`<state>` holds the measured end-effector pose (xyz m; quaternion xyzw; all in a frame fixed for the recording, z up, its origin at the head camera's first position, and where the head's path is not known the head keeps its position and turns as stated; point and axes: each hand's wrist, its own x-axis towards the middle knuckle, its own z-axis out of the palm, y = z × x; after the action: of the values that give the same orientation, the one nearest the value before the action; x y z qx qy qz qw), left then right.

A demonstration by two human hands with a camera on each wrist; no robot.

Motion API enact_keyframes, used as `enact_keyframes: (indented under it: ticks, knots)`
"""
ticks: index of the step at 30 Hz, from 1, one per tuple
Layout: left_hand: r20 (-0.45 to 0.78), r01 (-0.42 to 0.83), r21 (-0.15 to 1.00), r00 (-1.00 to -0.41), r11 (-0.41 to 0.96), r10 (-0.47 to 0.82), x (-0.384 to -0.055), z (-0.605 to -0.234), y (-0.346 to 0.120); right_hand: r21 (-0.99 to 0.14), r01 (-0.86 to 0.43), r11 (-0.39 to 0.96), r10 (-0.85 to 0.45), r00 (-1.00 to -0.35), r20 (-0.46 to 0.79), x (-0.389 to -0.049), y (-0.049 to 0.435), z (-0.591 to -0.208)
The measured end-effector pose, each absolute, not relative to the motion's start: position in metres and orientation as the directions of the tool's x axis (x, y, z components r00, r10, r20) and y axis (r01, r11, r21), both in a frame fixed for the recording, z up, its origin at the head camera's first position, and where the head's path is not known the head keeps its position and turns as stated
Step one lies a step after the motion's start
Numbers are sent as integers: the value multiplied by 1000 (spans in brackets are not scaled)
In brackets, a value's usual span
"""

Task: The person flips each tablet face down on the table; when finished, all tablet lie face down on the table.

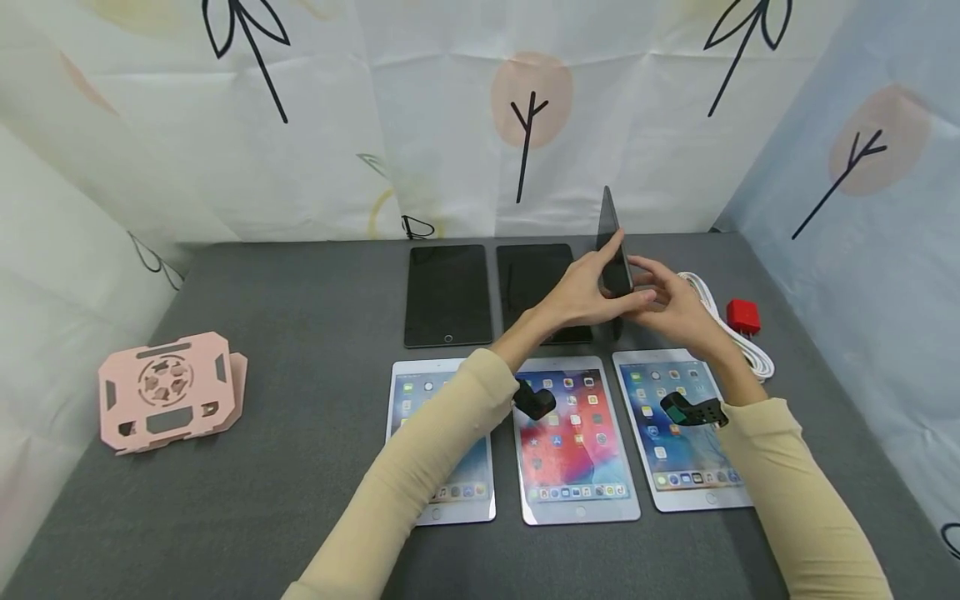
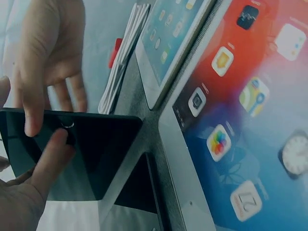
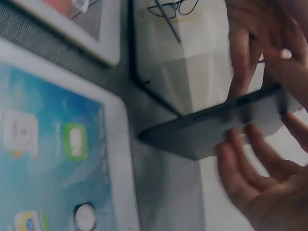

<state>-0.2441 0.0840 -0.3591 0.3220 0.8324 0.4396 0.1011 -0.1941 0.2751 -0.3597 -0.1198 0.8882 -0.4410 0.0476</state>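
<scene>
A dark tablet is held up on edge above the back of the table by both hands. My left hand grips it from the left, one finger lying on the glossy screen side near the home button. On the other side, my right hand holds it near its lower end, the thumb over the screen side and several fingertips at the grey back. Just left of the hands lies a second black tablet, partly covered by the left forearm.
Another black tablet lies at the back. Three white tablets with lit screens line the front: left, middle and right. A white cable and red charger plug sit at right; pink cut-out plates lie at left.
</scene>
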Motion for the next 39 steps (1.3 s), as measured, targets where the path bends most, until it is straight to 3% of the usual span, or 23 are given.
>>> enact_keyframes:
  ticks: [9, 21, 32, 39]
  knots:
    - [140, 409, 846, -790, 343, 597, -245, -366, 79, -755, -99, 648, -332, -929, -163, -197, 285, -380]
    - [130, 268, 942, -848, 203, 514, -240, -377, 78, -777, -76, 624, -343, -921, -186, -197, 293, -386]
    - [78, 78, 997, -894, -17, 441, -235, -391, 81, -724, 63, 687, -209, -937, -279, -198, 295, -387]
    - [24, -52, 988, -881, -146, 473, -233, -397, 85, -717, 123, 687, -154, -939, -309, -197, 300, -389]
